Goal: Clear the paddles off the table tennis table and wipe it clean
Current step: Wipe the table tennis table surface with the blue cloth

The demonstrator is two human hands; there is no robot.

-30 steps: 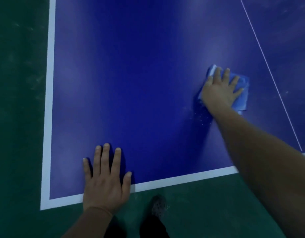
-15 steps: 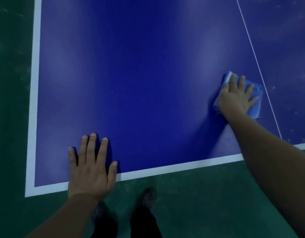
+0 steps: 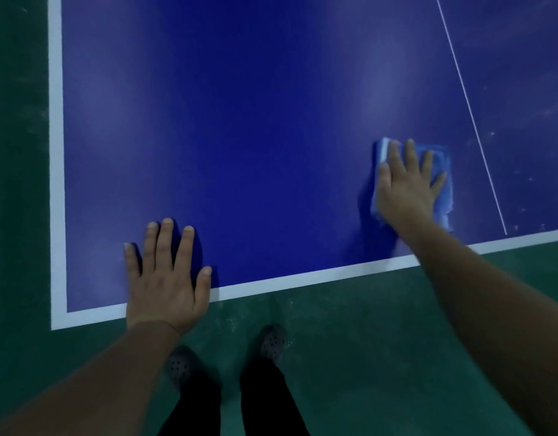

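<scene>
The right hand [image 3: 408,184] presses the blue cloth [image 3: 442,184] flat with spread fingers, near the table [image 3: 240,121]'s near edge, just left of the centre line [image 3: 469,111]; specks lie beyond that line. The left hand [image 3: 166,278] rests flat, fingers straight, by the near-left corner.

Left hand [image 3: 164,278] flat, fingers spread; right hand [image 3: 406,184] flat, fingers straight, arm outstretched.

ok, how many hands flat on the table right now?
2. Left hand rests at the near edge; right hand presses the blue cloth beside the centre line.
</scene>
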